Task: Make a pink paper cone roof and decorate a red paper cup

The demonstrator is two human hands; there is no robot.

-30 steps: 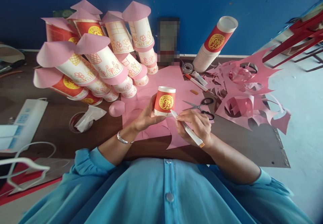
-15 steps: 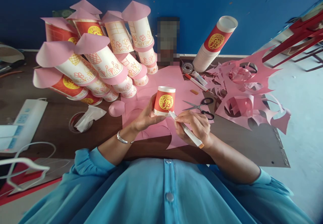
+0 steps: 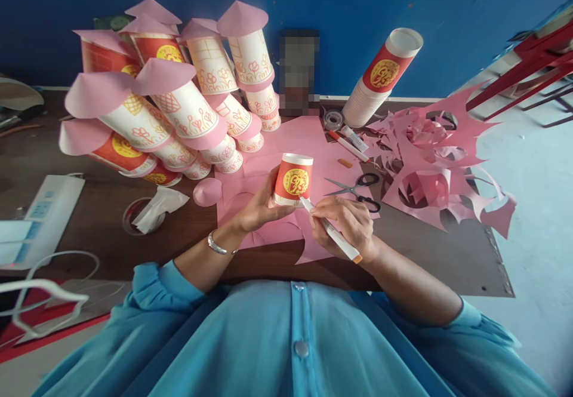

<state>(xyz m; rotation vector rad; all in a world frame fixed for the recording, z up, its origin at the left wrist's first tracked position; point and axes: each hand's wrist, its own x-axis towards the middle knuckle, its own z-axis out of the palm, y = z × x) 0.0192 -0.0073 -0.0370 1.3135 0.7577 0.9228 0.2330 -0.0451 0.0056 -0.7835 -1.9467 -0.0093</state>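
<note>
My left hand point(image 3: 259, 205) is wrapped round a red and white paper cup point(image 3: 293, 179) with a yellow emblem, holding it by its left side and base. Between the fingers of my right hand point(image 3: 347, 221) is a white marker point(image 3: 341, 239) with an orange end. Its tip meets the white band low on the cup, though the exact contact is too small to make out. Under both hands lies pink paper point(image 3: 286, 140) with cut outlines. Scissors point(image 3: 353, 189) with black handles rest on it, right of the cup.
Decorated cup towers point(image 3: 183, 101) with pink cone tops crowd the back left. A tall stack of paper cups point(image 3: 364, 104) leans at the back right, near a tape roll point(image 3: 332, 120) and an orange-capped marker point(image 3: 348, 146). Pink paper scraps point(image 3: 416, 188) cover the right side.
The cup has turned or shifted very slightly to the right in my left hand. The marker stays at its lower edge, and my right hand is almost still.
</note>
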